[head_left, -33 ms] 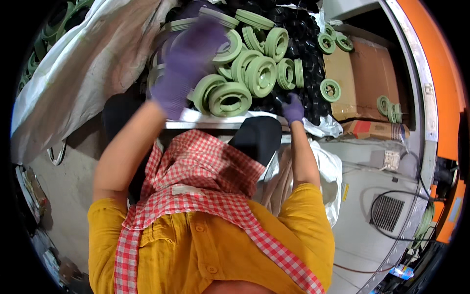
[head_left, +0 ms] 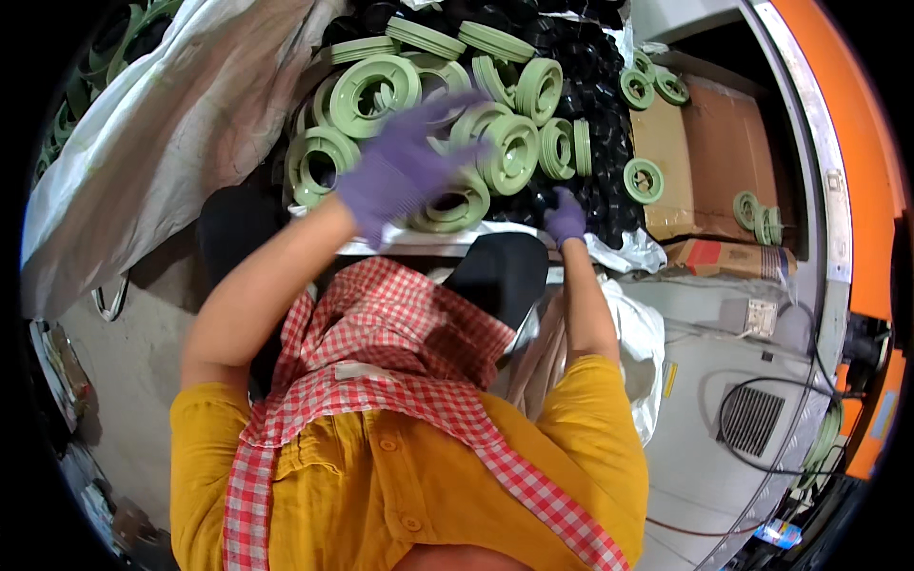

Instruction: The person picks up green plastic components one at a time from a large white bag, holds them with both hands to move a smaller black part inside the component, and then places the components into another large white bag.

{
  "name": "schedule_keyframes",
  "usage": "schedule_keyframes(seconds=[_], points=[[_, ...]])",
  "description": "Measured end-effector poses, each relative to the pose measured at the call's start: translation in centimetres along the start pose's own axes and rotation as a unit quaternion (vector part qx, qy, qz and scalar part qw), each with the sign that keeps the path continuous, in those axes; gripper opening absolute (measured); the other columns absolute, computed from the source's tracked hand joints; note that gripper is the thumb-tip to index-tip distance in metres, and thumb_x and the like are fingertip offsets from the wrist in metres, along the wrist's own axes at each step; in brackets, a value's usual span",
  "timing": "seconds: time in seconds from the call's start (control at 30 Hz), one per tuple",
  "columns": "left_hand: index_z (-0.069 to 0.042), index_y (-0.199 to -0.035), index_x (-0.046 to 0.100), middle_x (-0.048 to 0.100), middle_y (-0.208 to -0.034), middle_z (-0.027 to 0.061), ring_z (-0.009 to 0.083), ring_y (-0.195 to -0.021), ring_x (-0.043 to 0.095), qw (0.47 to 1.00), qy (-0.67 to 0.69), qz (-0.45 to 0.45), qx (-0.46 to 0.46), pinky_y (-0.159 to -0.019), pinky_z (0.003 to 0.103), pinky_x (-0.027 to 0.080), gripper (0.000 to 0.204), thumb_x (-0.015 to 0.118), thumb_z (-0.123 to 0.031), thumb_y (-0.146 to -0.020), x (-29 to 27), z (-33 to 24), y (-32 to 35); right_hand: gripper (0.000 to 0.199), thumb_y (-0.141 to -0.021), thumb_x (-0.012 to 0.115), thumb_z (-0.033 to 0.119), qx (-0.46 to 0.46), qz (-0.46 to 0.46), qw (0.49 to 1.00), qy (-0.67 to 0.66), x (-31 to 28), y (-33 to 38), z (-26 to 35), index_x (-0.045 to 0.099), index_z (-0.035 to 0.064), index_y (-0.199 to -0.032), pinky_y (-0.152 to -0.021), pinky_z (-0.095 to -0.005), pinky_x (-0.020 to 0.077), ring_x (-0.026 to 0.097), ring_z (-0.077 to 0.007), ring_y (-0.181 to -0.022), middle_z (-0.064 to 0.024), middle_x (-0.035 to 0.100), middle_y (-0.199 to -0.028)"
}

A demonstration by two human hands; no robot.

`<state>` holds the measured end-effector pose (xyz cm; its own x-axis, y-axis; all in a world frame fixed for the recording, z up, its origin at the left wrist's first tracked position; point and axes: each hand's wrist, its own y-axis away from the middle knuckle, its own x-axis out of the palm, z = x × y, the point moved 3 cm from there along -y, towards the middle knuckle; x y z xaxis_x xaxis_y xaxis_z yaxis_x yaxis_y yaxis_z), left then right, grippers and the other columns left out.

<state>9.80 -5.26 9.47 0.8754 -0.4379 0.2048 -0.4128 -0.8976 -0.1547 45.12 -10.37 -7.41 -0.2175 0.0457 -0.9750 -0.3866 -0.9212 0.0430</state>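
Both my hands wear purple gloves. My left hand (head_left: 405, 167) is over the pile of pale green ring parts, its fingers spread and nothing visible in them. Beneath it, a green flanged ring (head_left: 447, 214) is partly hidden. Left of the hand lies another ring (head_left: 319, 164), with a large one (head_left: 374, 95) behind it. My right hand (head_left: 566, 217) rests at the front right of the pile, beside shiny black ring-like parts (head_left: 609, 143). Its fingers are curled; what they hold, if anything, is lost against the black parts.
A white sack (head_left: 181, 124) drapes along the left. At right, a cardboard sheet (head_left: 733, 143) carries a few green rings (head_left: 644, 180). A grey machine panel (head_left: 705, 419) with a vent (head_left: 754, 417) and a black cable stands nearer on the right, beside an orange machine body (head_left: 838, 143).
My left hand has moved right and slightly toward me, uncovering green rings at the pile's left. My right hand stays nearly in place.
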Motion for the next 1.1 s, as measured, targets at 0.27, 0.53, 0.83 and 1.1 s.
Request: schedule_keyframes(seconds=[0.27, 0.53, 0.83, 1.1], points=[[-0.012, -0.111, 0.058, 0.059, -0.106, 0.0058, 0.0218, -0.11, 0.051, 0.588, -0.713, 0.248, 0.29, -0.095, 0.035, 0.038, 0.033, 0.051, -0.02, -0.08, 7.9, 12.6, -5.0, 0.032, -0.075, 0.057, 0.013, -0.107, 0.121, 0.945, 0.286, 3.2, -0.9, 0.0, 0.056, 0.0113, -0.107, -0.085, -0.0387, 0.0452, 0.053, -0.0333, -0.101, -0.0118, 0.059, -0.105], [-0.011, -0.085, 0.072, 0.065, -0.097, 0.0081, 0.0271, -0.103, 0.052, 0.641, -0.709, 0.29, 0.048, -0.083, 0.035, 0.044, 0.02, 0.057, -0.02, -0.075, 9.9, 15.6, -8.1, 0.033, -0.077, 0.062, 0.019, -0.025, -0.09, 0.99, 0.106, -3.0, 1.9, 1.5, 0.053, 0.0085, -0.106, -0.079, -0.0425, 0.0466, 0.057, -0.0355, -0.092, -0.0165, 0.06, -0.1], [-0.007, -0.137, 0.029, 0.062, -0.101, 0.0186, 0.0331, -0.099, 0.058, 0.724, -0.668, 0.169, 0.006, -0.091, 0.04, 0.041, 0.085, 0.073, -0.029, -0.068, 2.2, 8.9, -7.1, 0.022, -0.083, 0.055, 0.01, -0.032, -0.286, 0.904, -0.317, -7.4, 6.1, 6.1, 0.054, -0.0007, -0.102, -0.083, -0.0335, 0.0437, 0.056, -0.023, -0.088, -0.0132, 0.058, -0.097], [-0.007, -0.132, 0.04, 0.064, -0.095, 0.0128, 0.0231, -0.087, 0.063, 0.984, -0.161, 0.016, -0.069, -0.075, 0.033, 0.049, 0.072, 0.07, -0.026, -0.069, 2.8, 1.3, 3.4, 0.016, -0.088, 0.048, 0.007, -0.062, -0.23, 0.837, -0.492, -6.5, 9.9, 14.2, 0.056, 0.0008, -0.1, -0.084, -0.0294, 0.0413, 0.053, -0.019, -0.088, -0.0092, 0.057, -0.096]])
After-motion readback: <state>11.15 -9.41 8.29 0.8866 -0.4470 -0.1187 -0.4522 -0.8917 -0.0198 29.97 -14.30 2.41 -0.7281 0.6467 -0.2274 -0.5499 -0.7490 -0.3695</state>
